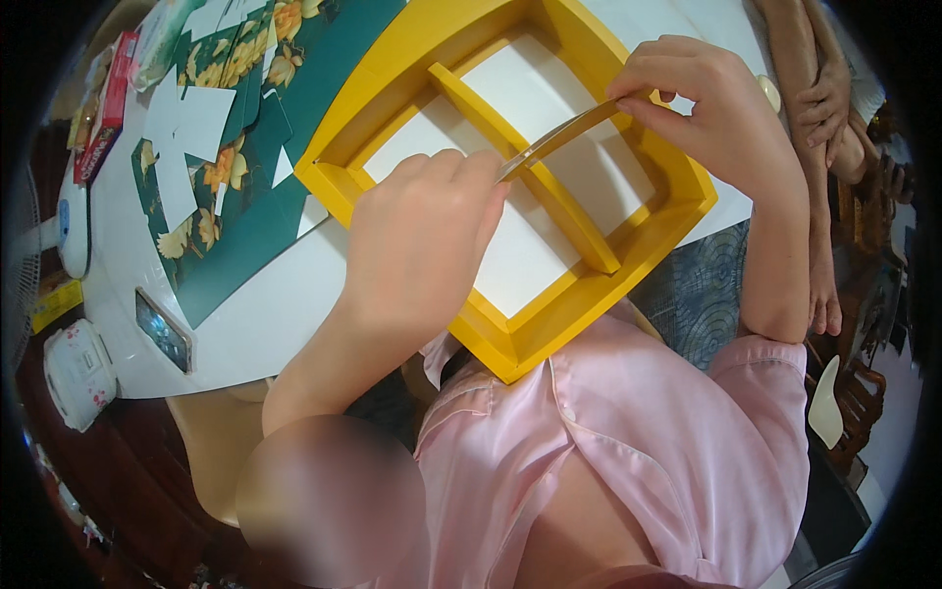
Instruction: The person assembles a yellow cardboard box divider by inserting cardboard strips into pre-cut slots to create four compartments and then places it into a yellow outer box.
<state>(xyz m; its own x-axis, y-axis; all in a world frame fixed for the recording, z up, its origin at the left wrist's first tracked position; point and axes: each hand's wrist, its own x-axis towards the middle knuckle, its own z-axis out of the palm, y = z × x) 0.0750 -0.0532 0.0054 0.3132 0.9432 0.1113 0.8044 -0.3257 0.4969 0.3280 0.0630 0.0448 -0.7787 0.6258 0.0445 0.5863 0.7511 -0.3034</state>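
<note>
A yellow tray frame (599, 319) with a thin divider (569, 221) across its inside lies tilted in front of me, its near corner against my shirt. White surface shows inside the compartments. Above the divider, a narrow yellowish strip (577, 127) is stretched slantwise between my two hands; its material is hard to make out. My left hand (417, 231), back upward, is closed round the strip's lower left end, with its fingertips hidden. At the upper right end, my right hand (702, 103) pinches the strip between thumb and fingers.
Green floral cards (245, 245) with white paper pieces (201, 123) cover the table's left side. A phone (164, 329) lies near the white table's edge, beside a white flowered container (80, 373). Another person's hand (824, 106) and bare legs are at far right.
</note>
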